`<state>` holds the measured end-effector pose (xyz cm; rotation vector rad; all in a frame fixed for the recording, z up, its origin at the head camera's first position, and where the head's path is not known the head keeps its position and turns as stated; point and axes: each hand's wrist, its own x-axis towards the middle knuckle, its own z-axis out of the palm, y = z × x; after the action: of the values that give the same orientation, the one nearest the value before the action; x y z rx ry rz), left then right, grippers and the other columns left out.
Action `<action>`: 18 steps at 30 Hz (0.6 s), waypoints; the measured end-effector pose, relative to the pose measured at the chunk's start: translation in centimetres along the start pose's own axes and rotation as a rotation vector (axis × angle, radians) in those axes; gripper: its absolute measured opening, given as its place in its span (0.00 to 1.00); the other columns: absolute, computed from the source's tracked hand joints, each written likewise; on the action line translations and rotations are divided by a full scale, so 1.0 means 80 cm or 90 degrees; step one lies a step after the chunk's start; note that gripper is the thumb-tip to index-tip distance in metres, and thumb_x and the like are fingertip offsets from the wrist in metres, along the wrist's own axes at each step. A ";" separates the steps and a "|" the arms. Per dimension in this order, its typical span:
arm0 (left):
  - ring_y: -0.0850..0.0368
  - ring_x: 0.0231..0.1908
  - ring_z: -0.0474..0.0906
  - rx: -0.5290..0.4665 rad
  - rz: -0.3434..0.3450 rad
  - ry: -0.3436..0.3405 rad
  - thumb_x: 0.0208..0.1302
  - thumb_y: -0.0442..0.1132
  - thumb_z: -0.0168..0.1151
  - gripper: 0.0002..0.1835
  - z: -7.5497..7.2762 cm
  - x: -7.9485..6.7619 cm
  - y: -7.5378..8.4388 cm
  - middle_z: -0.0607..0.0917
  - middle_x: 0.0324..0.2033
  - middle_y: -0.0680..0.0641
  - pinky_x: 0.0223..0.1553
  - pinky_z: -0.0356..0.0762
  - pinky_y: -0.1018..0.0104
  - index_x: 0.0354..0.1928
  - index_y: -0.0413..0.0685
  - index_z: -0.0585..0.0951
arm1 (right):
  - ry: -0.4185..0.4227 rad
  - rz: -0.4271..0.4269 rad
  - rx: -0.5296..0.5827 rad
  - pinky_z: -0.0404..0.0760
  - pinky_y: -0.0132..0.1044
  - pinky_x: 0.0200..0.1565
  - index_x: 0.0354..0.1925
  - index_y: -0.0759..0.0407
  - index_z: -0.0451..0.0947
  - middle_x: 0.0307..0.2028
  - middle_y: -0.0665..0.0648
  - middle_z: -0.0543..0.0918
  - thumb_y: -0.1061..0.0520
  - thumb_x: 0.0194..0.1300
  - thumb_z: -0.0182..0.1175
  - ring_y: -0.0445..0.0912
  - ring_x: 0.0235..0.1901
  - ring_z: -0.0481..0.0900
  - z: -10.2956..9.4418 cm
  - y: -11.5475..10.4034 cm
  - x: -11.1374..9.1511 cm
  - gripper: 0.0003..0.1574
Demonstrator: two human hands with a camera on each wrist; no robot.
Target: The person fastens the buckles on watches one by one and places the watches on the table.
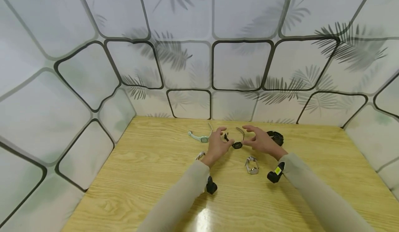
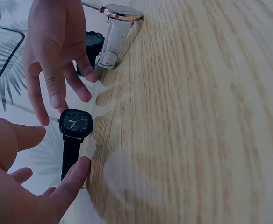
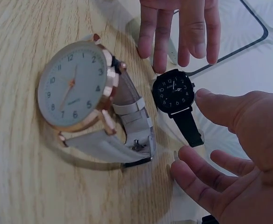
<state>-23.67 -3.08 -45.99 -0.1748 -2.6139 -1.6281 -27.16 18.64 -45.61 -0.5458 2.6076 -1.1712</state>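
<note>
A black watch (image 1: 237, 145) with a squarish face stands on the table between both hands, its straps spread to the sides. My left hand (image 1: 218, 144) is at its left, thumb and fingers apart around one strap. At the watch's other side, my right hand (image 1: 261, 141) has its thumb close to the case and its fingers extended. In the right wrist view, the dial (image 3: 174, 91) and its white numerals face up. Whether any fingertip touches the watch I cannot tell. Nearer the front sits a rose-gold watch (image 3: 73, 88) with a pale strap.
A mint-green watch (image 1: 204, 139) lies left of the left hand. Partly behind the left wrist is a pale-strapped watch (image 1: 201, 154). A black object (image 1: 275, 138), perhaps another watch, sits beyond the right wrist. Patterned fabric walls (image 1: 187, 65) enclose the wooden table (image 1: 131, 176).
</note>
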 end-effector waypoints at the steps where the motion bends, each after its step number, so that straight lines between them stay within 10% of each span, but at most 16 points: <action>1: 0.54 0.27 0.84 -0.008 -0.002 -0.002 0.68 0.35 0.69 0.30 0.000 0.000 0.000 0.74 0.62 0.29 0.30 0.83 0.66 0.69 0.37 0.72 | -0.002 0.002 0.003 0.86 0.48 0.39 0.79 0.61 0.55 0.73 0.76 0.59 0.54 0.73 0.65 0.63 0.51 0.83 0.000 0.001 0.000 0.46; 10: 0.45 0.43 0.87 -0.032 -0.022 -0.026 0.65 0.32 0.72 0.33 0.006 0.001 -0.004 0.72 0.63 0.31 0.36 0.86 0.63 0.71 0.38 0.70 | -0.035 0.011 0.015 0.86 0.48 0.41 0.79 0.59 0.56 0.74 0.74 0.58 0.53 0.71 0.68 0.59 0.50 0.84 0.000 0.008 0.006 0.48; 18: 0.53 0.38 0.85 0.009 -0.007 -0.036 0.64 0.32 0.74 0.31 0.010 0.004 -0.007 0.74 0.64 0.31 0.32 0.84 0.66 0.68 0.37 0.75 | -0.061 0.012 0.009 0.82 0.43 0.36 0.79 0.61 0.58 0.49 0.63 0.87 0.53 0.71 0.68 0.49 0.39 0.87 0.000 0.012 0.011 0.47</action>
<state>-24.01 -2.61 -46.83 -0.2081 -2.6717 -1.6309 -28.19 18.81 -46.36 -0.5596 2.5163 -1.1292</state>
